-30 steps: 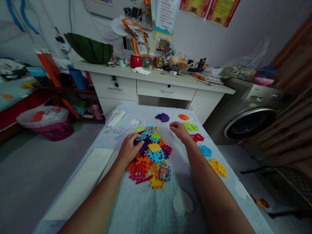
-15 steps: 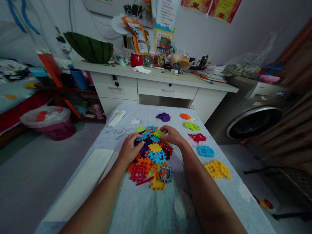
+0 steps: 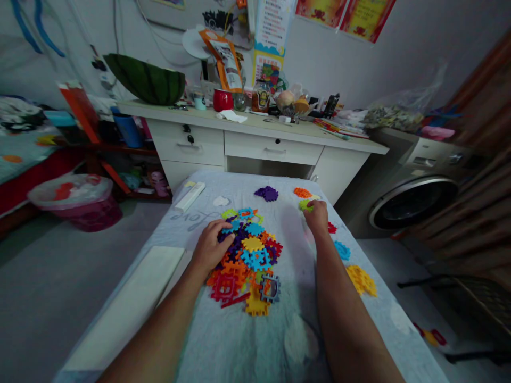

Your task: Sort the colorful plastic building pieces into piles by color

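A mixed heap of toothed plastic building pieces in blue, purple, orange, red and yellow lies on the cloth-covered table. My left hand rests on the heap's left side, fingers and thumb apart around purple and blue pieces, gripping none. Off to the right, my right hand is closed on a lime-green building piece at the green group. The fingertips are partly hidden, and the held piece blends with that group. My hand and forearm cover much of the red pieces and part of the blue pieces.
Orange pieces and purple pieces lie at the table's far side, yellow pieces near the right edge. A white board and a slim white box lie on the left. A white desk stands behind.
My right hand has gone from the heap to the green group on the right, carrying a lime-green piece. My left hand has stayed at the heap.
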Demonstrator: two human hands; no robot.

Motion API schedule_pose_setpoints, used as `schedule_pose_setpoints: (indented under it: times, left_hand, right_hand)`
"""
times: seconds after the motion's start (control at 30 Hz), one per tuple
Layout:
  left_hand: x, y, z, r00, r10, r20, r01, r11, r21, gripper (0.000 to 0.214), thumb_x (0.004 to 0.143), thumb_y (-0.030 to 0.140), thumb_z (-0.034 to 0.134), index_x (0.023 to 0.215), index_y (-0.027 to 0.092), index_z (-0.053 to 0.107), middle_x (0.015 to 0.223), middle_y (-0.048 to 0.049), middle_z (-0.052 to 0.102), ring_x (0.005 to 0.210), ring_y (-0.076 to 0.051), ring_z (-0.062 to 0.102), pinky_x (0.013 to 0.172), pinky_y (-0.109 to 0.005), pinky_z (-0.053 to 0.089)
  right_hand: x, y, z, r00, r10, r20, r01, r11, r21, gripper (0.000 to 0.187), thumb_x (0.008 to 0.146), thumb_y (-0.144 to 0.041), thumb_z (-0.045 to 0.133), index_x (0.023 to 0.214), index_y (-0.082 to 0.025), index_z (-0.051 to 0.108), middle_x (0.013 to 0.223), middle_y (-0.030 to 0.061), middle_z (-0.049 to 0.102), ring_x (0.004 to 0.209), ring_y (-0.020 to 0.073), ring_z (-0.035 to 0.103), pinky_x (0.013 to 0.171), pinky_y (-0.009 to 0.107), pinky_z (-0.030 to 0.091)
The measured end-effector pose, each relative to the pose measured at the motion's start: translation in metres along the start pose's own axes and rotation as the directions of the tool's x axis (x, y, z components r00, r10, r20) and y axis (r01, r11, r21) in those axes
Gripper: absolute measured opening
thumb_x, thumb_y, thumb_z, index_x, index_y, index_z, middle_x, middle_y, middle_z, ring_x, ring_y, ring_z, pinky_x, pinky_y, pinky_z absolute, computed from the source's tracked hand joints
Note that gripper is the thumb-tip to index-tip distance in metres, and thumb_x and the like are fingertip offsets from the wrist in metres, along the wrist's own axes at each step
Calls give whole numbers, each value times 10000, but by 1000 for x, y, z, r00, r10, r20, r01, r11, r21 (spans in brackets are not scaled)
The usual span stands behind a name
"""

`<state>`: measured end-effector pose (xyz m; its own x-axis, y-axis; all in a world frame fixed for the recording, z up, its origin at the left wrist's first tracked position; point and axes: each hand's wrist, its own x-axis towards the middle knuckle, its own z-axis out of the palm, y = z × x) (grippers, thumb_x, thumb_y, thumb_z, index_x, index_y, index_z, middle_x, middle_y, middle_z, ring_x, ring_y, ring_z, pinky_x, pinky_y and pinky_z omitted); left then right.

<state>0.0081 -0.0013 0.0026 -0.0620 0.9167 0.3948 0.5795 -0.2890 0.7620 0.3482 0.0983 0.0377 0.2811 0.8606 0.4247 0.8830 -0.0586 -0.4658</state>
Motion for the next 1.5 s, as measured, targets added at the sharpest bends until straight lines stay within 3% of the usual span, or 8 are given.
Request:
schedule_pose_setpoints:
  times: [0.4,0.8,0.93,1.07,1.2,1.27,1.37,1.5]
  left_hand:
    - [-1,-2,0,1000,-4,8,4,1000,2,272,786,380,583,992,219,656,1165,-69,595,1149,-246,551,1057,-430,407]
    - [0,-3,0,1000,-10,12,10,1000,-1,269,780,375,582,987,220,656,1170,-70,593,1153,-251,554,1059,-437,410]
    - [0,-2,-1,1000,-3,10,3,1000,-3,262,780,370,581,982,219,654,1153,-67,594,1141,-244,558,1057,-430,411]
    - [0,2,-2,1000,-1,16,2,1000,-17,261,783,366,578,983,213,649,1145,-71,593,1133,-242,558,1050,-429,416]
    - [-1,3,-2,1000,0,8,1,1000,-27,245,781,356,583,971,217,649,1133,-69,599,1124,-240,563,1041,-427,425]
    - [-1,4,-2,1000,-1,11,1,1000,-26,240,783,349,581,976,223,648,1139,-65,600,1129,-238,562,1040,-423,426]
    - [-1,5,-2,1000,0,18,1,1000,-15,243,786,337,579,990,225,649,1149,-61,599,1138,-235,560,1042,-417,423]
    - [-1,3,-2,1000,5,25,-5,1000,-9,249,790,339,582,1002,223,644,1169,-60,592,1152,-230,555,1056,-409,413]
  right_hand:
    - [9,16,4,992,123,10,-122,990,-72,415,750,-42,498,1133,-47,659,1109,204,613,1022,239,580,939,322,412]
    - [7,15,-7,982,189,-23,-191,977,-96,439,763,-56,444,1142,-79,663,1062,174,667,983,230,611,891,301,424]
    - [7,18,-9,976,217,28,-214,973,-84,429,783,-65,431,1133,-114,673,1050,143,694,1004,223,617,889,297,430]
    - [8,12,-11,980,176,88,-172,984,-50,398,778,-69,448,1088,-128,690,1077,127,703,1018,217,621,904,307,437]
    - [5,-20,-10,985,25,171,-43,993,105,334,783,-108,486,1053,-144,681,1047,97,709,919,188,639,855,302,467]
    - [-2,-43,-4,955,-133,267,78,975,206,289,790,-136,514,1029,-157,675,990,71,713,854,167,638,817,290,478]
    - [-21,-75,11,847,-364,387,270,922,277,259,803,-157,549,1032,-169,671,1005,63,707,891,164,627,839,287,470]
    - [-43,-94,34,728,-456,512,413,888,204,331,806,-96,532,1089,-193,673,1154,72,675,1061,191,586,958,314,413]
